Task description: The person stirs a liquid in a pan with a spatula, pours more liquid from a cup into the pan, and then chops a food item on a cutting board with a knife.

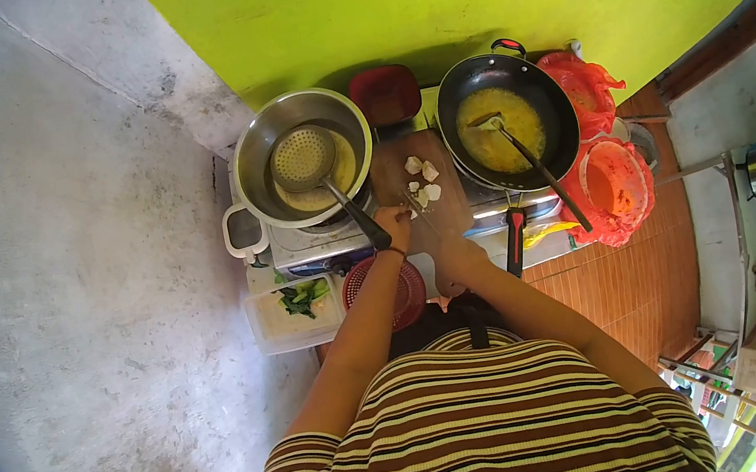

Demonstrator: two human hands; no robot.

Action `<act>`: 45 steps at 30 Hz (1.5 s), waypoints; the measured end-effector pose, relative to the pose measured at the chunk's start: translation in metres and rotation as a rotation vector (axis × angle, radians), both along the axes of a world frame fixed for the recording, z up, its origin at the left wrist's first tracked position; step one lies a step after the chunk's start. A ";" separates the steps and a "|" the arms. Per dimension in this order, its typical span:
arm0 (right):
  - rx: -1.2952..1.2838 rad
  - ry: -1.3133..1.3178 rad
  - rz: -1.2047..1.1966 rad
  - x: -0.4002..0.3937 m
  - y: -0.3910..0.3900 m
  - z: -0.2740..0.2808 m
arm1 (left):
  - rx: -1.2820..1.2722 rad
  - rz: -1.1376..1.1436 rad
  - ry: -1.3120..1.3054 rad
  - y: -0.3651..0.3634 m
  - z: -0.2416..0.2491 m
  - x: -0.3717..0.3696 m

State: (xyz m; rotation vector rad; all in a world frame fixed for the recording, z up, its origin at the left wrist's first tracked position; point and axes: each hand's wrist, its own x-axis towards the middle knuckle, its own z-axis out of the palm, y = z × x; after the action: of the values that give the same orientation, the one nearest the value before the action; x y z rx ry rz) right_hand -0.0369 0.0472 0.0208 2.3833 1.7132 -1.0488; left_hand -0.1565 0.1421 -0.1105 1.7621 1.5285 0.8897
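Observation:
A wooden cutting board [405,155] lies between two pans, with several pale, whitish chunks [429,171] on it. My right hand [463,262] is wrapped round the handle of a knife, whose thin blade [422,213] points up the board towards the chunks. Beside the blade, at the board's left edge, my left hand [394,225] is closed with its fingertips together. A small pale bit shows at those fingertips, too small to name. Right by my left wrist is the black handle of a skimmer [304,157], which rests across a large steel pot [257,192].
At right, a black wok [454,130] holds yellowish bubbling liquid and a spatula [522,149]; its handle [515,242] juts towards me. Red plastic-lined containers [610,189] stand beyond. Left are a clear box of greens [264,325] and a red basket [413,302]. A red bowl [385,94] sits behind.

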 end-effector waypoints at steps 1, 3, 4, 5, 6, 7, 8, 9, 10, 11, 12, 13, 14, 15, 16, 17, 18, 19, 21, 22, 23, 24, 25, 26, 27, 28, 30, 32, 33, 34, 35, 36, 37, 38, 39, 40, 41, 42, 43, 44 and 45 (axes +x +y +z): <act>-0.019 0.019 -0.021 0.000 0.003 0.008 | -0.009 -0.003 0.023 0.000 0.009 0.001; -0.041 0.046 -0.041 -0.001 0.007 0.004 | -0.028 -0.007 0.071 -0.001 0.024 0.002; -0.051 0.059 -0.051 -0.001 0.010 0.003 | -0.043 0.000 0.060 0.000 0.024 0.003; -0.032 0.066 -0.031 -0.001 0.010 0.003 | -0.060 0.006 0.048 0.000 0.025 0.004; -0.016 0.074 -0.014 -0.003 0.009 0.006 | -0.080 0.009 0.039 -0.002 0.025 0.004; 0.000 0.083 0.004 -0.004 0.008 0.008 | -0.080 0.015 0.028 -0.003 0.025 0.003; -0.011 0.084 -0.013 -0.005 0.008 0.005 | -0.079 0.021 0.018 -0.004 0.026 0.003; -0.019 0.085 -0.030 -0.006 0.009 0.001 | -0.075 0.026 0.007 -0.003 0.025 0.003; -0.027 0.085 -0.047 -0.006 0.010 -0.002 | -0.051 0.034 0.018 -0.003 0.024 0.003; -0.016 0.085 -0.025 -0.005 0.010 -0.003 | -0.025 0.041 0.028 -0.003 0.023 0.003; -0.006 0.086 -0.002 -0.005 0.011 -0.004 | 0.000 0.049 0.039 -0.003 0.024 0.002; 0.004 0.088 0.020 -0.004 0.011 -0.004 | -0.006 0.052 0.046 -0.003 0.024 0.002; -0.013 0.081 0.030 -0.003 0.012 -0.010 | -0.011 0.055 0.053 -0.004 0.024 0.003; -0.025 0.073 0.040 -0.001 0.016 -0.015 | -0.012 0.057 0.058 -0.002 0.024 0.003; -0.037 0.064 0.050 0.000 0.017 -0.019 | -0.014 0.052 0.064 -0.002 0.024 0.003; -0.031 0.074 0.013 0.000 0.017 -0.023 | -0.015 0.046 0.070 -0.002 0.024 0.002; -0.022 0.083 -0.023 -0.002 0.017 -0.022 | -0.014 0.039 0.076 -0.001 0.028 0.002; -0.015 0.091 -0.059 -0.003 0.016 -0.021 | -0.050 0.027 0.057 -0.001 0.031 0.002; 0.029 0.081 -0.028 -0.001 0.009 -0.043 | -0.124 0.010 0.019 -0.003 0.041 0.001; 0.051 0.078 -0.010 -0.002 0.007 -0.049 | -0.138 0.023 0.020 -0.004 0.045 0.000; 0.041 0.055 0.009 -0.002 0.005 -0.054 | -0.152 0.038 0.021 -0.005 0.048 0.001; 0.032 0.031 0.026 -0.003 0.006 -0.053 | -0.163 0.051 0.022 -0.005 0.049 0.001; 0.020 0.009 0.041 -0.004 0.007 -0.053 | -0.146 0.051 0.001 -0.005 0.045 0.001; 0.023 0.008 0.044 -0.003 0.008 -0.053 | -0.131 0.049 -0.020 -0.005 0.037 0.001; 0.024 0.006 0.047 -0.004 0.008 -0.046 | -0.117 0.047 -0.042 -0.005 0.033 0.002; 0.024 0.004 0.048 -0.005 0.008 -0.037 | -0.148 0.058 -0.069 -0.006 0.034 0.003; -0.027 0.015 0.009 -0.006 0.012 -0.015 | -0.213 0.084 -0.121 -0.007 0.039 0.003; -0.034 0.032 0.008 -0.007 0.011 -0.020 | -0.251 0.107 -0.099 -0.008 0.050 0.004; -0.014 0.040 0.023 -0.004 0.008 -0.038 | -0.269 0.116 -0.089 -0.008 0.054 0.005; 0.007 0.046 0.038 -0.003 0.008 -0.041 | -0.277 0.123 -0.141 -0.007 0.052 0.006; 0.013 0.050 0.022 -0.002 0.006 -0.044 | -0.286 0.132 -0.195 -0.007 0.049 0.006; 0.018 0.056 0.006 -0.003 0.006 -0.036 | -0.294 0.142 -0.248 -0.006 0.050 0.007; 0.023 0.063 -0.008 -0.005 0.006 -0.031 | -0.343 0.153 -0.300 -0.007 0.052 0.007; 0.004 0.062 -0.018 -0.006 0.008 -0.031 | -0.392 0.165 -0.353 -0.007 0.053 0.007; -0.016 0.062 -0.029 -0.006 0.008 -0.031 | -0.443 0.177 -0.406 -0.008 0.057 0.007; -0.038 0.060 -0.041 -0.006 0.007 -0.032 | -0.448 0.178 -0.372 -0.008 0.060 0.006; -0.024 0.068 -0.032 -0.005 0.006 -0.035 | -0.452 0.179 -0.340 -0.007 0.064 0.007; -0.011 0.077 -0.022 -0.005 0.005 -0.037 | -0.457 0.179 -0.309 -0.007 0.066 0.007; 0.005 0.084 -0.012 -0.005 0.005 -0.039 | -0.476 0.201 -0.359 -0.008 0.069 0.007; 0.004 0.074 -0.003 -0.004 0.004 -0.040 | -0.494 0.223 -0.410 -0.009 0.071 0.008; 0.004 0.063 0.005 -0.005 0.005 -0.033 | -0.510 0.244 -0.461 -0.010 0.072 0.009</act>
State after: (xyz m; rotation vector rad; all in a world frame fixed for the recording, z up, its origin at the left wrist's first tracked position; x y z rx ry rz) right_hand -0.0423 0.0520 -0.0122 2.3717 1.7414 -1.1329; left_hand -0.1475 0.1322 -0.0389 0.9472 1.5011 0.8496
